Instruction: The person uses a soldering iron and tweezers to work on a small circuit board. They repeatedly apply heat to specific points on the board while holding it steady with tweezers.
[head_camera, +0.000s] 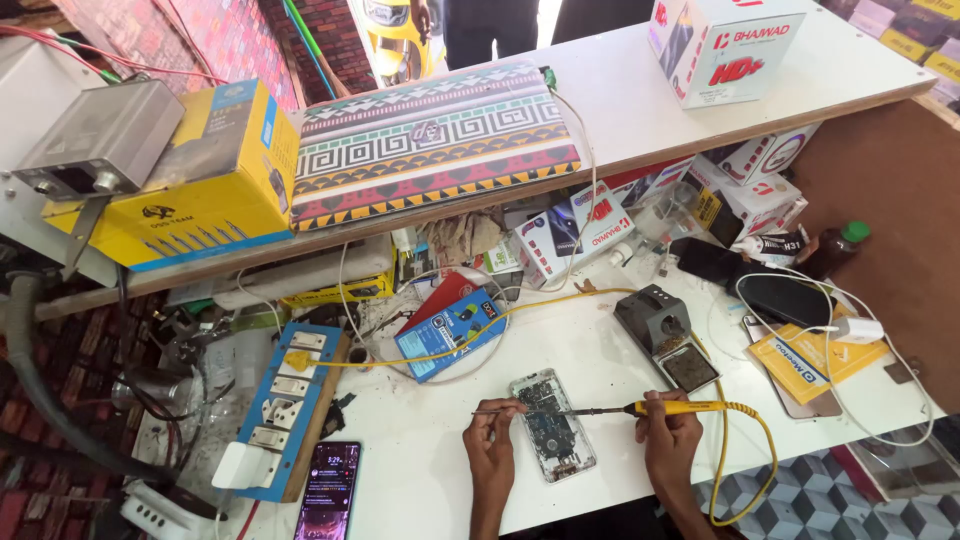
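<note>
Both hands (492, 432) (668, 432) work an opened phone (552, 428), apparently soldering.

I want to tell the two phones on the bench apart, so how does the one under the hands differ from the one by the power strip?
The opened phone lies with its back off and circuit board showing; the dark phone is closed, screen lit. The opened phone sits between the left hand and the right hand, which holds a yellow soldering iron; the dark phone lies untouched. Both lie flat on the white table.
</note>
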